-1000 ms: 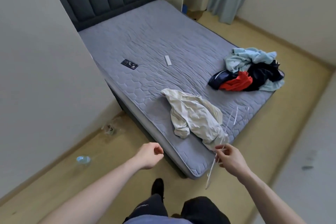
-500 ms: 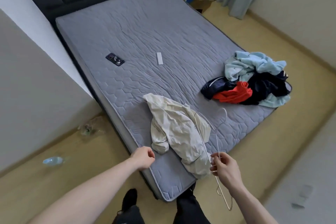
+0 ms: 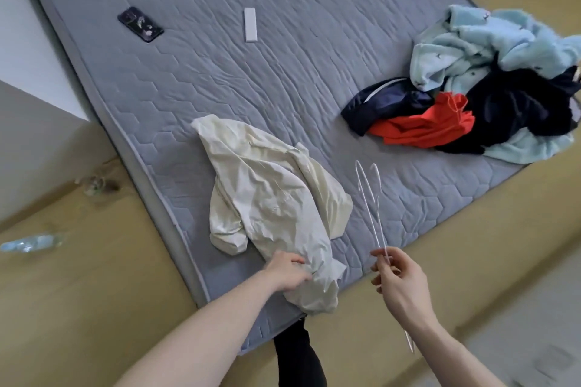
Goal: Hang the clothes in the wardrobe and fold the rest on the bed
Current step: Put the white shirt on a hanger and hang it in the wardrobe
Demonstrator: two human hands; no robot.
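A crumpled cream shirt [image 3: 267,201] lies near the front corner of the grey quilted bed [image 3: 283,66]. My left hand [image 3: 287,270] grips the shirt's lower end at the mattress edge. My right hand [image 3: 397,280] pinches thin white wire hangers [image 3: 371,201], which stick up over the mattress to the right of the shirt; one end pokes out below my wrist. A pile of clothes [image 3: 478,88] in light blue, navy, black and red sits at the bed's right side.
A dark phone [image 3: 140,24] and a white remote [image 3: 250,24] lie on the mattress further back. A plastic bottle [image 3: 31,242] lies on the tan floor at the left. A grey wall panel stands at the left; my dark trouser leg [image 3: 298,352] is below the bed corner.
I have come closer to the bed. My left hand, which hung curled and free, has reached forward and taken hold of the cream shirt. The hangers in my right hand have swung upright.
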